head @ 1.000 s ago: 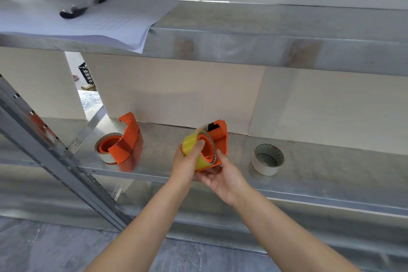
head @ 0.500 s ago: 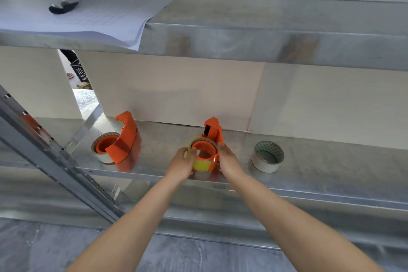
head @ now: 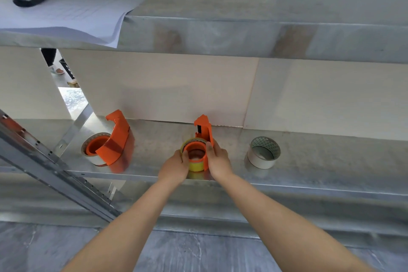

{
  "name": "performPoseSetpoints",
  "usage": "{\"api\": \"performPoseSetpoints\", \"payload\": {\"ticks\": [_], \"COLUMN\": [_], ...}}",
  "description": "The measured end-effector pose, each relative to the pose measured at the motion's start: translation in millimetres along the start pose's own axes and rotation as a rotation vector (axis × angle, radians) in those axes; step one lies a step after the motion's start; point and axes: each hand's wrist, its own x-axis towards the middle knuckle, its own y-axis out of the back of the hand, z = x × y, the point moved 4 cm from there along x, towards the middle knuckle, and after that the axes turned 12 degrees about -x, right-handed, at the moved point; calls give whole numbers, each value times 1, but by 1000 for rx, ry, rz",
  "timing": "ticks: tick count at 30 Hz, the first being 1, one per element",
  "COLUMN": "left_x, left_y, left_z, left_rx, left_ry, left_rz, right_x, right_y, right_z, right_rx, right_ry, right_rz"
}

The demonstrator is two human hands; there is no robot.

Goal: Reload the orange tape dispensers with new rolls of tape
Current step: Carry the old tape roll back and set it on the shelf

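dispenser (head: 202,139) lowered onto shelf (head: 309,161), base hidden

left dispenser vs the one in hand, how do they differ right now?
1. The left dispenser sits free on the shelf; the middle dispenser is held on both sides by the left hand and right hand.
2. The left dispenser carries a white roll; the middle one carries a yellow roll.
3. The left one leans rightward; the middle one stands straighter.

Both are orange and loaded.
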Motion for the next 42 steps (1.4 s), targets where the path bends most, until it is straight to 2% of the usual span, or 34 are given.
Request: {"api": "performPoseSetpoints", "payload": {"ticks": [4, 6, 8, 10, 13, 15, 18, 22, 25, 30, 34, 38, 42], "left_x": [0, -3, -8, -15, -22, -26, -25, -18, -15, -13, -11, -18, -38], "left_y": [3, 14, 26, 29, 4, -25, -68, -108, -120, -126, -134, -149, -179], "left_z": [0, 6, 24, 52, 97, 120, 135, 131, 127, 133, 138, 152, 186], "left_rx": [69, 54, -63, -177, -225, -258, -355, -408, -382, -383, -409, -519, -513], "left_ry": [80, 62, -83, -282, -525, -562, -380, -166, -167, -231, -243, -293, -393], "left_rz": [0, 149, 345, 412, 247, 56, -211, -407, -411, -316, -293, -413, -525], "right_x": [1, 2, 1, 1, 1, 0, -2, -8, -13, -16, -17, -33, -62], "right_y": [5, 22, 49, 83, 132, 156, 176, 166, 150, 148, 151, 167, 199], "right_z": [1, 5, 8, 12, 25, 41, 75, 116, 130, 122, 121, 136, 164], "right_rx": [35, 93, 158, 217, 235, 189, 116, 135, 157, 31, 28, 138, 125], "right_ry": [-18, -52, -23, 29, 55, 53, 0, -86, -80, 120, 93, 49, -34], "right_rz": [-37, 14, 125, 260, 420, 473, 473, 228, 68, 87, 200, 303, 483]}}
